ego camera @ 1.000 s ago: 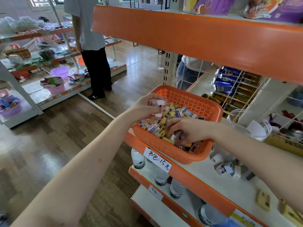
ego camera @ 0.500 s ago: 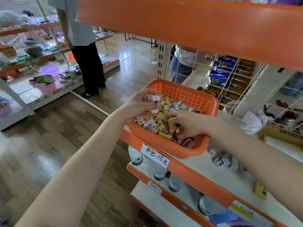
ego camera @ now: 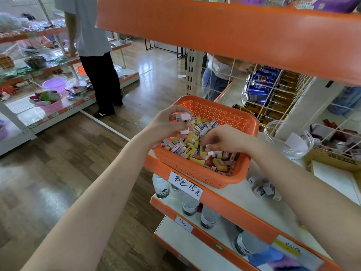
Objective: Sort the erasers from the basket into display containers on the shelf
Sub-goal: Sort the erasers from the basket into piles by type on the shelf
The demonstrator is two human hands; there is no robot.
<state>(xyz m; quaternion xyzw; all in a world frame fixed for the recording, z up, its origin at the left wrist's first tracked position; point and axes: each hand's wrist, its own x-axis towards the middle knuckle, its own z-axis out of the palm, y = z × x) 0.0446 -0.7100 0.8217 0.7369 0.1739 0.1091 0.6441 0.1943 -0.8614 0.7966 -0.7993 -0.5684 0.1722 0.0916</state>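
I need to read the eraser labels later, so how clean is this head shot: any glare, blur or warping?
Head view: wide-angle bending bows the orange shelf edge; window glare streaks the wooden floor; eraser labels in the basket are soft, mostly unreadable; edges smear.

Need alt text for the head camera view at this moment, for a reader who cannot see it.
Two bare hands work over an orange perforated plastic basket of small yellow and purple-white erasers on a white shelf: the left hand holds several pale erasers, the right hand picks in the pile. A clear plastic bowl stands right of the basket, and a few loose erasers lie on the shelf.
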